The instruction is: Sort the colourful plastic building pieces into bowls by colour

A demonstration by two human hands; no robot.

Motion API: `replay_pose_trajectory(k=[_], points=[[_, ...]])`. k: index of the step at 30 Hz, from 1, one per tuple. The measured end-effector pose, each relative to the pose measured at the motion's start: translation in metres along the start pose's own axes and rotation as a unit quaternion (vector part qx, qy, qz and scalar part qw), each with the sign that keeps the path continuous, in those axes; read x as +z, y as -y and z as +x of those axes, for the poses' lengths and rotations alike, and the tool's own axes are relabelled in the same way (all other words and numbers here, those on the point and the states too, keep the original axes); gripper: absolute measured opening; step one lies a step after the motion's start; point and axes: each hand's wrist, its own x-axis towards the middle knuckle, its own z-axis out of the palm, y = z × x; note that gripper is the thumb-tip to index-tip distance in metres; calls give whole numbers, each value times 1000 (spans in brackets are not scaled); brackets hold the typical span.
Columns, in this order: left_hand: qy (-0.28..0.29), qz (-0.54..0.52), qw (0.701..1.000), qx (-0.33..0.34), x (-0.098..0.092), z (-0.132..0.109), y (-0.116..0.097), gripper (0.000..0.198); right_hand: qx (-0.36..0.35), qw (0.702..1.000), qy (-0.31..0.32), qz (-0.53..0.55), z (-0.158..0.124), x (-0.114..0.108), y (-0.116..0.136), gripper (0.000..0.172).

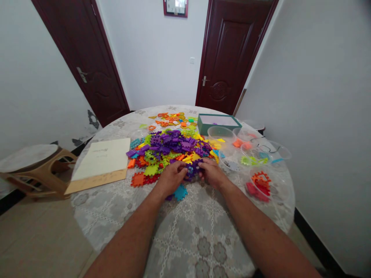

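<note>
Between my two hands, at the near edge of a colourful heap, is a purple toothed plastic building piece (193, 169). My left hand (174, 175) pinches its left side, and the fingers of my right hand (211, 172) are closed on its right side. Purple interlocking pieces (171, 141) top the heap, with lime, yellow, orange and red ones around and under them. A blue toothed square piece (180, 192) lies on the tablecloth just below my left hand. An orange toothed square (138, 179) lies at the heap's near left.
Clear plastic tubs (222, 135) with sorted pieces stand on the right. Behind them sits a green-rimmed box (218, 120). Orange and yellow pieces (171, 119) lie at the back. Left are white paper (101, 158) and a brown board (95, 181) on the round table (185, 235).
</note>
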Motion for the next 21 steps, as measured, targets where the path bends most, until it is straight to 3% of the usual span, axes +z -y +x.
replay_pose_trajectory(k=[5, 9, 12, 14, 17, 19, 21], points=[[2, -92, 996, -16, -1, -1, -9, 24, -11, 997, 72, 20, -6, 3, 9, 25], [-11, -102, 995, -1, -4, -1, -8, 26, -51, 995, 67, -44, -16, 5, 26, 22], [-49, -82, 995, 16, -8, -2, -10, 27, -66, 986, 56, -143, -32, 1, 53, 17], [-89, -46, 994, 32, -12, -3, -13, 27, -104, 960, 58, -254, -47, -3, 77, 13], [-144, 36, 987, 59, -16, -5, -16, 25, -162, 884, 112, -425, -61, -16, 112, 8], [-164, 86, 980, 78, -17, -6, -15, 23, -140, 850, 161, -482, -53, -29, 131, 10], [-173, 126, 972, 99, -15, -6, -12, 22, -81, 848, 184, -490, -28, -46, 145, 12]])
